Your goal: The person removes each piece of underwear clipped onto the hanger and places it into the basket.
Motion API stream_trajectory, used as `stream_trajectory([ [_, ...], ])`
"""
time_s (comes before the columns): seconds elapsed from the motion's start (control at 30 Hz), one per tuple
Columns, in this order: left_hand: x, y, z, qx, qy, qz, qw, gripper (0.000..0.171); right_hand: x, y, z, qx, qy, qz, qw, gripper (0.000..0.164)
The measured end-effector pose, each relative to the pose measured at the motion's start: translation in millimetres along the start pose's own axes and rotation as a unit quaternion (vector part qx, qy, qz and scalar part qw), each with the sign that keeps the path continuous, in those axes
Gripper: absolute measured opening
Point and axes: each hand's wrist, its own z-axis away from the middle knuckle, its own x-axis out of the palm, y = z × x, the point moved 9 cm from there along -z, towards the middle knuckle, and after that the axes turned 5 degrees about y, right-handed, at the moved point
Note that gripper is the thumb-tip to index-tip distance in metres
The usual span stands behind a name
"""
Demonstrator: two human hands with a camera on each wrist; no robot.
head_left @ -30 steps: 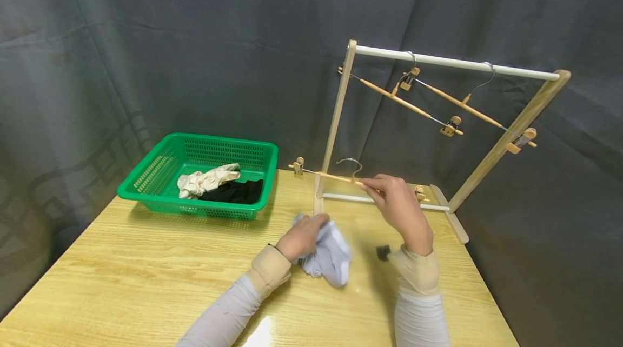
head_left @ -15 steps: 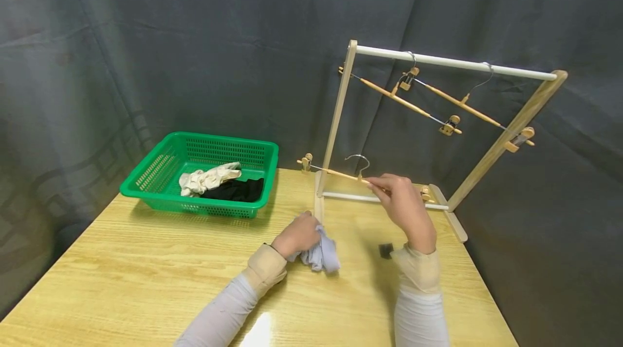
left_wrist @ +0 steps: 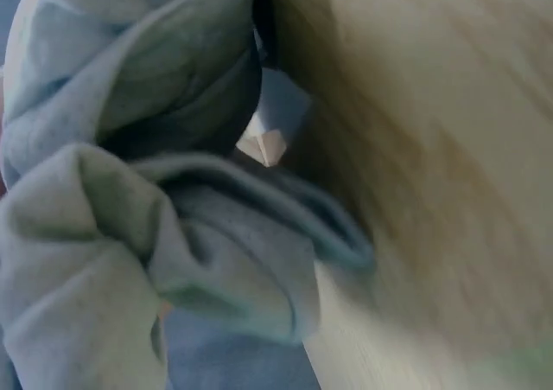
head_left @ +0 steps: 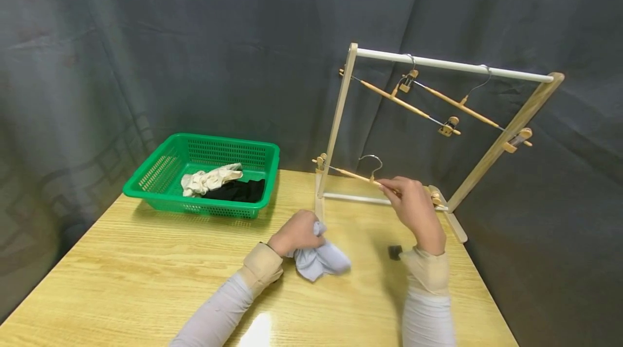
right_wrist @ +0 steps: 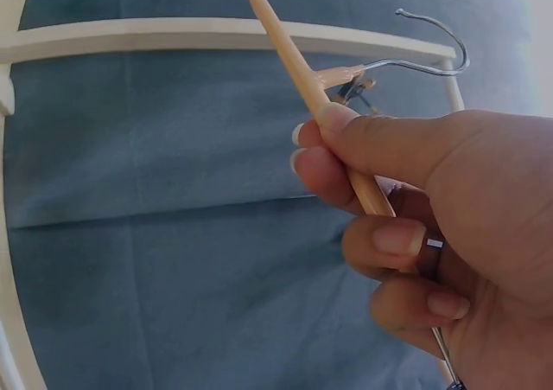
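Observation:
A pale blue-grey cloth point(head_left: 321, 261) hangs bunched from my left hand point(head_left: 296, 233), which grips its upper part low over the table. In the left wrist view the cloth point(left_wrist: 78, 269) fills the left side in folds and hides the fingers. My right hand point(head_left: 413, 211) holds a wooden clip hanger point(head_left: 351, 175) by its bar, just right of the hook, in front of the rack. The right wrist view shows thumb and fingers curled round the hanger bar point(right_wrist: 289, 57), with the metal hook pointing away. A clip sits at each end of the hanger.
A wooden rack with a white top rail point(head_left: 452, 66) stands at the back right. Two more clip hangers point(head_left: 406, 104) hang from it. At the left, a green basket point(head_left: 194, 208) holds a cream cloth point(head_left: 209, 179) and a black cloth point(head_left: 238, 191). A small black object point(head_left: 395, 252) appears near my right wrist.
My right hand has shifted a little to the right with the hanger. The cloth bunched up under my left hand, then swung out to the right again.

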Motion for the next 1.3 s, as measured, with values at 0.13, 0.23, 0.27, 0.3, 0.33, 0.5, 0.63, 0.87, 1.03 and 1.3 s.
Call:
stream_trajectory([
  [0.13, -2.2, 4.0, 0.8, 0.018, -0.013, 0.005, 0.9997, 0.021, -0.2, 6.2, 3.9, -0.002, 0.002, 0.003, 1.0, 0.019],
  [0.23, -6.9, 6.7, 2.1, 0.023, -0.013, -0.015, 0.9995, 0.019, -0.3, 12.2, 6.9, 0.0, 0.0, 0.011, 1.0, 0.02],
  [0.27, -9.1, 8.0, 2.4, 0.025, -0.011, -0.019, 0.9994, 0.025, -0.7, 14.2, 7.7, 0.0, 0.0, 0.013, 1.0, 0.02],
  [0.3, -11.1, 9.3, 2.3, 0.026, -0.01, -0.022, 0.9994, 0.03, -1.4, 16.3, 8.6, 0.001, 0.0, 0.016, 1.0, 0.021],
  [0.33, -13.3, 10.8, 2.1, 0.028, -0.009, -0.023, 0.9993, 0.031, -2.1, 18.4, 9.4, 0.003, 0.001, 0.015, 1.0, 0.021],
  [0.5, -24.5, 17.2, -0.9, 0.056, 0.003, -0.013, 0.9983, 0.025, -9.6, 27.7, 13.8, -0.002, 0.016, 0.026, 1.0, 0.021],
  [0.63, -32.9, 21.5, -1.9, 0.075, 0.012, -0.014, 0.997, 0.029, -14.0, 36.2, 18.4, 0.007, 0.018, 0.032, 0.999, 0.022],
  [0.87, -50.3, 26.6, -1.9, 0.083, 0.02, 0.004, 0.9963, 0.023, -20.3, 48.2, 26.0, 0.019, 0.017, 0.04, 0.999, 0.022],
  [1.03, -70.8, 24.9, -2.8, 0.084, 0.048, 0.015, 0.9952, 0.023, -24.0, 58.0, 32.9, 0.034, 0.007, 0.043, 0.998, 0.023],
  [1.3, -106.4, 17.9, -3.6, 0.066, 0.078, 0.029, 0.9944, 0.019, -31.1, 76.5, 41.2, 0.057, -0.006, 0.046, 0.997, 0.024],
])
